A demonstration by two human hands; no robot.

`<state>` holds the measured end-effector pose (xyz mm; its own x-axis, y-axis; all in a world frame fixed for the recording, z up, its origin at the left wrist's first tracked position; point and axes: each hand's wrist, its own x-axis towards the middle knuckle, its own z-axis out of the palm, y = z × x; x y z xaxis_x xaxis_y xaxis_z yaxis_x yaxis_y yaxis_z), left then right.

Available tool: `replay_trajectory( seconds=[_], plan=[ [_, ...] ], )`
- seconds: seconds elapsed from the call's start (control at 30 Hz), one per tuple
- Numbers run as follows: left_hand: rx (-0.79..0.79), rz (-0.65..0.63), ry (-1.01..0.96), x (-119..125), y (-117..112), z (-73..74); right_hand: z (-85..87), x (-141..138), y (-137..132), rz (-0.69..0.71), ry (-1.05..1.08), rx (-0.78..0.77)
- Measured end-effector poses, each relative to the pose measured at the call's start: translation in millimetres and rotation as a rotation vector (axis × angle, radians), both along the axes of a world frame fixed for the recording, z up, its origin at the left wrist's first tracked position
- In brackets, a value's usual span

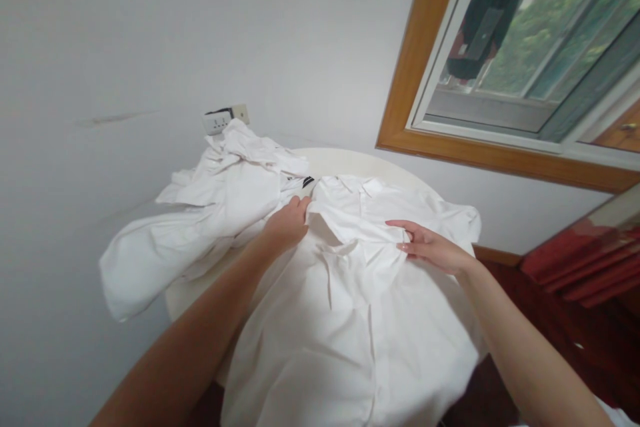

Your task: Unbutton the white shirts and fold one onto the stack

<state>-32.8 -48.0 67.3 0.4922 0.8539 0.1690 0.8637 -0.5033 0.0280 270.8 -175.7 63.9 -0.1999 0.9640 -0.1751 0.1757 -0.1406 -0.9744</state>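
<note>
A white shirt (345, 320) with a buttoned front lies over a round table, its lower part hanging toward me. My left hand (290, 221) is closed on the cloth at the shirt's left side, fingertips partly hidden. On the right, my right hand (425, 245) pinches a fold of the same cloth between thumb and fingers. The fabric between the two hands is lifted into a loose ridge. Just beyond it, a collar (353, 185) lies flat near the table's far side; whether it belongs to the same shirt I cannot tell.
A heap of white clothes (220, 193) covers the table's left side and overhangs its edge. The round cream table (345, 159) stands against the wall, below a socket (219, 121). A wood-framed window (400, 107) is at upper right, and red fabric (580, 260) hangs at right.
</note>
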Motion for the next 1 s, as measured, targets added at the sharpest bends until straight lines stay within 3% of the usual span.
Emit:
replay_trajectory(
  seconds=[0.13,0.27,0.37,0.47,0.6,0.7,0.87,1.0],
  plan=[
    [-0.025,-0.047,0.052,-2,5,-7.8,13.7,0,-1,-0.060,0.043,0.038],
    [-0.010,-0.092,0.158,-5,7,-9.0,21.7,14,3,-0.208,0.085,0.042],
    [-0.004,-0.069,0.216,-7,6,-5.3,22.1,27,6,-0.327,0.072,0.037],
    [0.009,-0.020,0.238,-8,4,-4.1,25.6,36,4,-0.357,-0.010,0.045],
    [0.008,0.033,0.252,-12,7,-10.0,40.3,44,-8,-0.263,-0.076,0.051],
    [-0.051,0.055,0.289,-14,8,-14.2,46.0,52,-16,-0.116,-0.240,-0.005],
    [-0.115,0.030,0.315,-12,5,-12.3,25.6,67,-12,0.080,-0.748,-0.081],
    [-0.160,-0.005,0.313,-15,1,-9.4,12.6,67,-4,0.182,-0.932,-0.037]
  ],
)
